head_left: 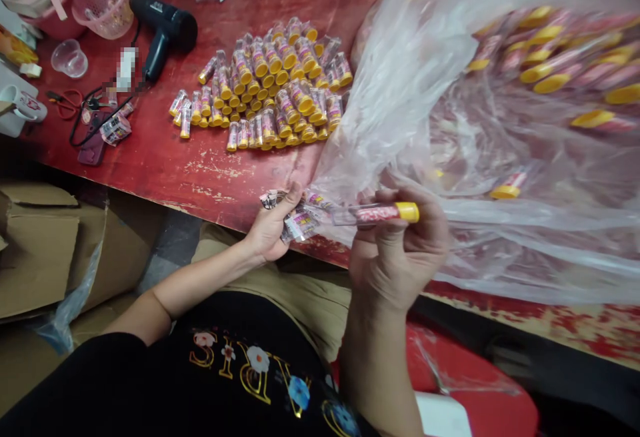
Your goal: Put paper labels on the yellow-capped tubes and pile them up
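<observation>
My right hand (pixel 397 253) holds a clear tube with a yellow cap (pixel 385 212), lying level at the edge of the red table (pixel 165 163). My left hand (pixel 273 223) grips a bundle of printed plastic label sleeves (pixel 300 220) just left of the tube. Behind both hands a big clear plastic bag (pixel 450 110) lies on the table with several yellow-capped tubes inside. A pile of labelled yellow-capped tubes (pixel 270 87) lies on the table further back.
A black hair dryer (pixel 163 33) with its cord lies at the back left, beside a pink basket (pixel 103 0), a clear cup (pixel 70 58), red scissors (pixel 65 102) and a white mug (pixel 20 107). Cardboard boxes (pixel 40 250) stand on the floor at left.
</observation>
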`<state>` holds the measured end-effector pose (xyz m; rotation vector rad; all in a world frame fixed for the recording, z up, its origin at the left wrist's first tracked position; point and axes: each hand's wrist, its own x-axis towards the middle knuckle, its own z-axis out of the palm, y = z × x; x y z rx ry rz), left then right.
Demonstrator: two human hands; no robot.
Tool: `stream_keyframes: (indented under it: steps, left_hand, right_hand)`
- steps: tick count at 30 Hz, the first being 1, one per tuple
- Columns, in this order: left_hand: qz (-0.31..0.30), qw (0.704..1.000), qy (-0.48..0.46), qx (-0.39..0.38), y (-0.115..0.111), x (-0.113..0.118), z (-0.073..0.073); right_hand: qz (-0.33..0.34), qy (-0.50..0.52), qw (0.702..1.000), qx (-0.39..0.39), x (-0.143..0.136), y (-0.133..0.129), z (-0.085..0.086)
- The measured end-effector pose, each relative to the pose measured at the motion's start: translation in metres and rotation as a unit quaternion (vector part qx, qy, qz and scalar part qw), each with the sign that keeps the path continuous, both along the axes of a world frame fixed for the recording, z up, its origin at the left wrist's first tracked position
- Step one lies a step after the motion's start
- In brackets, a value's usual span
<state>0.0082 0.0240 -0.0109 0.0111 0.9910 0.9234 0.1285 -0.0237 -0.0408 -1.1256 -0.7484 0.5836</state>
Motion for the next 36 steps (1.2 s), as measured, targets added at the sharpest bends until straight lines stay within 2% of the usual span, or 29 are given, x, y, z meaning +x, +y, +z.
stream_keyframes:
  steps: [2, 5, 8, 10, 15, 21, 23, 29, 36]
  left_hand:
    - [-0.013, 1.0, -0.012, 0.002, 0.0, 0.001, -0.004]
    - [-0.028, 0.999, -0.019, 0.004, -0.001, 0.002, -0.007]
    - [-0.039, 0.999, -0.004, 0.02, 0.0, 0.0, -0.004]
    - [-0.051, 0.998, -0.001, 0.036, 0.0, -0.003, 0.0]
    - [-0.08, 0.995, 0.024, 0.055, 0.002, -0.006, 0.008]
    - [-0.081, 0.988, 0.073, 0.111, -0.004, -0.004, 0.004]
    - [-0.077, 0.985, 0.082, 0.128, -0.007, -0.004, 0.003]
    - [-0.081, 0.98, 0.082, 0.164, -0.012, -0.005, 0.001]
    - [-0.077, 0.978, 0.089, 0.174, -0.013, -0.006, 0.0]
  right_hand:
    - [-0.009, 0.001, 1.0, 0.007, -0.001, -0.001, 0.0]
    - [-0.075, -0.011, 0.997, 0.021, -0.004, -0.003, -0.001]
    - [-0.105, -0.06, 0.993, -0.014, -0.008, -0.012, -0.004]
    - [-0.071, -0.076, 0.994, -0.038, -0.009, -0.021, -0.007]
    - [0.066, -0.079, 0.993, -0.062, -0.003, -0.039, -0.011]
    - [0.109, -0.174, 0.977, -0.059, 0.005, -0.036, -0.002]
    - [0.093, -0.185, 0.977, -0.054, 0.002, -0.032, 0.002]
    - [-0.021, -0.175, 0.982, -0.066, -0.011, -0.026, 0.002]
    - [-0.07, -0.214, 0.974, -0.031, -0.014, -0.021, -0.004]
